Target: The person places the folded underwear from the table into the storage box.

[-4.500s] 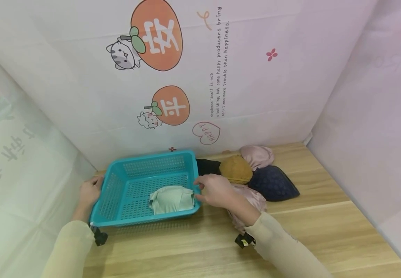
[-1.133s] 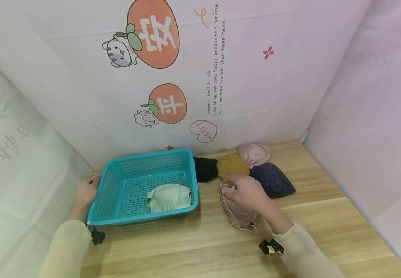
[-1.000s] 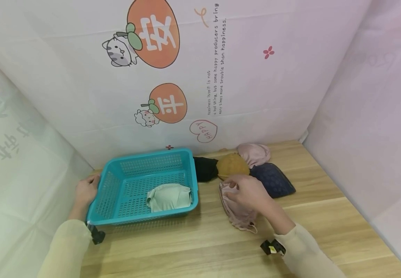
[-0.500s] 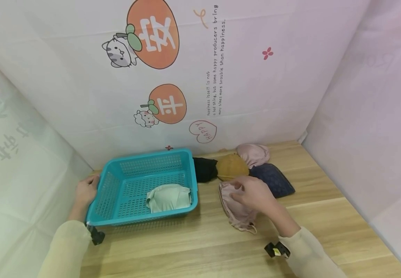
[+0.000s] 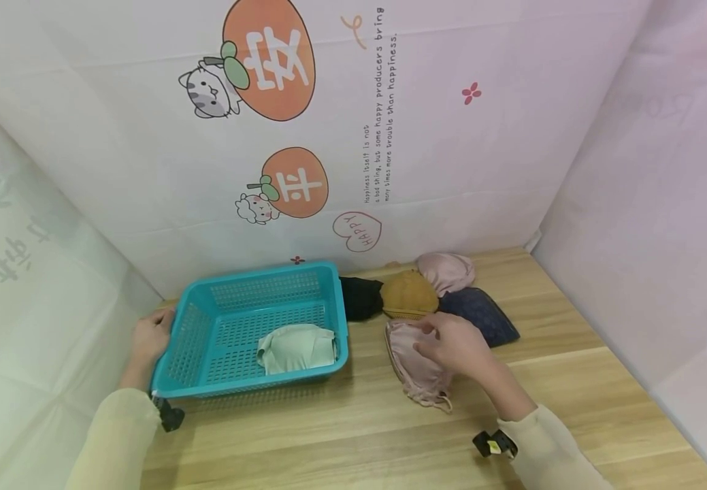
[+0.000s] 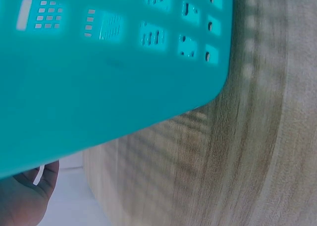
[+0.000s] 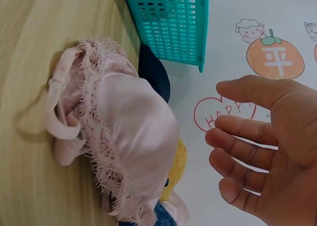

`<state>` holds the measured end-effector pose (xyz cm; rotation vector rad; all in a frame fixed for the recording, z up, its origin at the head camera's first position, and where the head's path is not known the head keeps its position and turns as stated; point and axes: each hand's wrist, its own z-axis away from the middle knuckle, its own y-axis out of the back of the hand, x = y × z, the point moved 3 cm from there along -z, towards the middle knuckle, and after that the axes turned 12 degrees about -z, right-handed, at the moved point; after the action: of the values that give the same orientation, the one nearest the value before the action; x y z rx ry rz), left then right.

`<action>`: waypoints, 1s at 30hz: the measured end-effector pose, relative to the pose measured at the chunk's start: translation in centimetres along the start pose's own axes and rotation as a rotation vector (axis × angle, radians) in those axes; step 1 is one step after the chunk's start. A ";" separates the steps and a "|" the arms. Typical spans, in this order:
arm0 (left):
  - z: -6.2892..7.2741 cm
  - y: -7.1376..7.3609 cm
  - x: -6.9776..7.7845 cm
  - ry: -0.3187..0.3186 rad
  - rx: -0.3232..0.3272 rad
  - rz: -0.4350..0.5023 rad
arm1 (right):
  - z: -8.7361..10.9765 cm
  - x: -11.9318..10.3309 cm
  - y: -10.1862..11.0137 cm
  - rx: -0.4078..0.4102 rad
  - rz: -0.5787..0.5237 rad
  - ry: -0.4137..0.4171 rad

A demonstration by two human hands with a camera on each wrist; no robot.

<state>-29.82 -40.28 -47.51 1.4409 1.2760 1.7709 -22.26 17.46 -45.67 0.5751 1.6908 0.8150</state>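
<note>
My left hand grips the left rim of a turquoise plastic basket; in the left wrist view its bent fingers show beside the basket wall. Inside the basket, toward the front right, lies a folded mint-green garment with a rounded cup shape. My right hand hovers over a folded pink satin bra, holding nothing. The right wrist view shows its fingers loosely bent and apart from the bra, whose lace edge and strap lie on the table side.
Behind the pink bra sit a black folded piece, a mustard one, another pink one and a navy one. Printed cloth walls enclose the wooden table at the back and both sides.
My right hand has left the basket's right rim and moved right, over the pink bra; in the last second it drifts slightly farther right. The left hand stays at the basket.
</note>
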 end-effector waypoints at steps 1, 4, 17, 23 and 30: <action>0.0 0.0 0.0 -0.001 0.003 -0.001 | 0.0 0.1 0.0 0.000 0.014 0.001; 0.1 0.0 0.0 -0.003 0.005 0.008 | 0.2 0.4 0.0 -0.003 0.041 -0.001; 0.1 0.1 0.3 -0.009 0.017 0.002 | 0.5 2.2 -0.6 -0.014 0.063 -0.040; 0.0 0.1 0.1 -0.008 0.017 -0.007 | 0.6 2.9 -0.9 0.015 0.099 -0.031; -0.1 0.0 0.1 -0.004 0.019 -0.012 | 0.9 3.5 -1.5 -0.007 0.140 -0.064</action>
<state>-29.95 -40.22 -47.40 1.4436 1.2995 1.7522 -22.32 19.28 -49.18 0.7142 1.6023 0.8927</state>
